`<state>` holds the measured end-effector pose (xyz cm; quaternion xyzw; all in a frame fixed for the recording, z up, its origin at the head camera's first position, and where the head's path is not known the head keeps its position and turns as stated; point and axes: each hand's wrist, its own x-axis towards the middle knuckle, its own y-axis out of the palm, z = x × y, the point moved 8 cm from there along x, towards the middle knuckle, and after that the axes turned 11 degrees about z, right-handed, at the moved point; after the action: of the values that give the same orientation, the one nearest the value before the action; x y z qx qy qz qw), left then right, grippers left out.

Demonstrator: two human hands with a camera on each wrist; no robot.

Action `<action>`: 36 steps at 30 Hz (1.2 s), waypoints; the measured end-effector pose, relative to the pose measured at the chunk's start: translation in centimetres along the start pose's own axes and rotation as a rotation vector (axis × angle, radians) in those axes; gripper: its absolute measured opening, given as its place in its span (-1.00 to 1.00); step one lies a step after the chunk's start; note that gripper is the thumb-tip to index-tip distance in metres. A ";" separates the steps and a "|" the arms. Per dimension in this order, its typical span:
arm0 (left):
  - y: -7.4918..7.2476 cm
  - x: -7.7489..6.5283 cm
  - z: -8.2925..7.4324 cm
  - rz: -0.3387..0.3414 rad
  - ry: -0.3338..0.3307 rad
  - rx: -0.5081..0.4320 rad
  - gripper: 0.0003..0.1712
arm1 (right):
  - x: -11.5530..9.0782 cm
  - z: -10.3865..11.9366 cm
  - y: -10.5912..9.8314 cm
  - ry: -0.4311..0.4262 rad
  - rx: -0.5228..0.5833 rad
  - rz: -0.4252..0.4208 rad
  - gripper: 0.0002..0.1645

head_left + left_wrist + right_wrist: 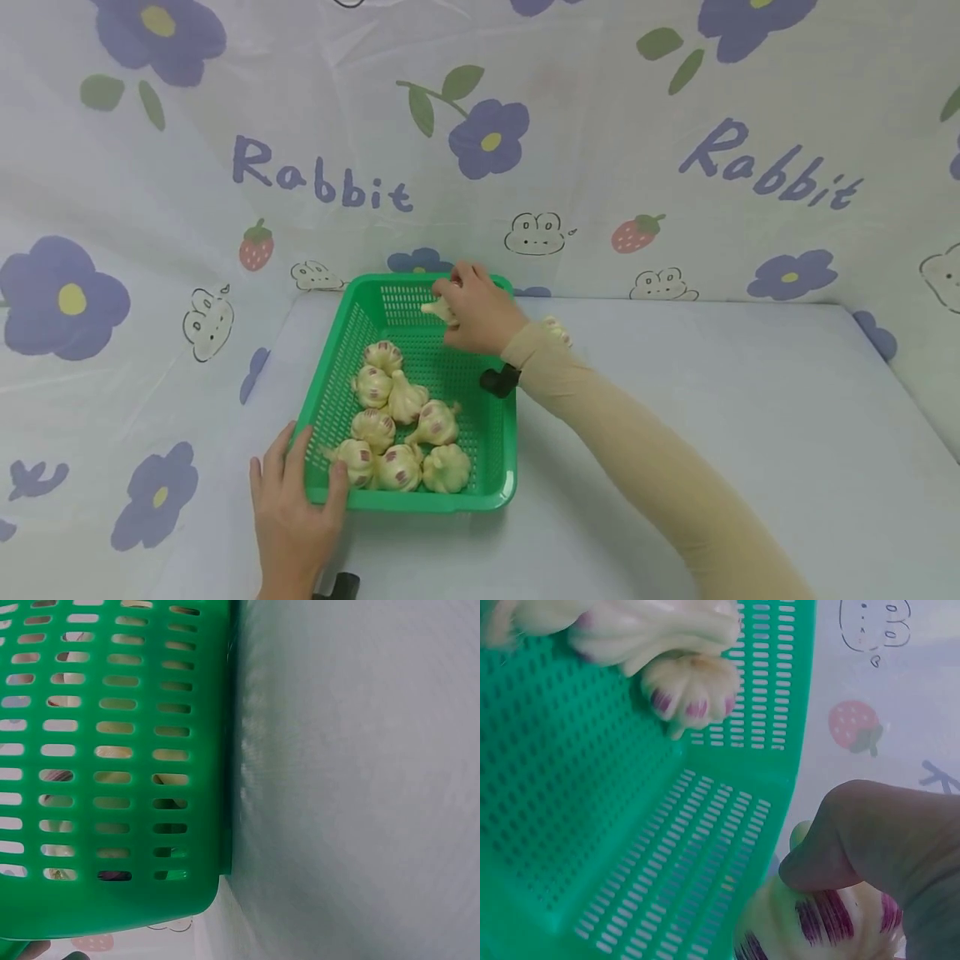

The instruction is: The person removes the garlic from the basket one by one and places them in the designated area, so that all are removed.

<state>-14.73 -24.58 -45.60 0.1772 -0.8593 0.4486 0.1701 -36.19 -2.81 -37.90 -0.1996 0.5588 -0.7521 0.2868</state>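
A green plastic basket [487,500] with slotted walls holds several garlic bulbs [372,429], mostly toward its left and front. My right hand [483,310] is over the basket's back right part and grips a garlic bulb [440,311], its pale stem pointing left. Seen from the right wrist, the thumb [847,832] presses on this purple-striped bulb, near the basket's slotted wall [682,847]. At the front left corner, my left hand [296,508] rests with its fingers along the left rim and its thumb over the front rim. The left wrist view shows the basket's outer wall [142,892] close up.
Another garlic bulb [557,331] lies outside the basket to the right, partly behind my right forearm. The white tabletop [712,400] stretches to the right. A patterned cloth [585,150] with flowers and rabbits stands behind the table.
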 end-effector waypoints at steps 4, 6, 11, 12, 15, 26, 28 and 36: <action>0.0 0.1 -0.1 0.002 -0.001 0.000 -0.39 | -1.1 -1.4 -0.6 0.017 0.044 -0.015 -0.38; 0.0 0.1 -0.1 0.004 -0.007 0.002 -0.38 | -1.7 -2.1 -0.9 0.030 0.065 -0.017 -0.37; 0.0 0.2 -0.2 0.013 -0.024 0.009 -0.38 | -3.5 -4.1 -1.8 0.054 0.086 -0.065 -0.36; 0.1 0.2 -0.2 0.016 -0.028 0.008 -0.38 | -3.8 -4.4 -2.0 0.058 0.086 -0.077 -0.36; 0.0 0.2 -0.2 0.019 -0.037 0.008 -0.38 | -4.8 -5.6 -2.2 0.074 0.086 -0.105 -0.35; 0.2 0.1 -0.3 0.023 -0.049 0.004 -0.38 | -8.2 -11.3 -1.8 0.179 0.083 -0.139 -0.38; 0.2 0.1 -0.2 0.022 -0.052 0.003 -0.38 | -8.8 -12.4 -1.6 0.203 0.084 -0.132 -0.37; 0.2 0.1 -0.2 0.016 -0.047 -0.002 -0.38 | -11.2 -16.2 -1.3 0.266 0.098 -0.157 -0.34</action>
<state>-14.87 -24.33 -45.63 0.1806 -0.8649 0.4449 0.1464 -38.08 16.53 -41.23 -0.1270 0.5371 -0.8184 0.1599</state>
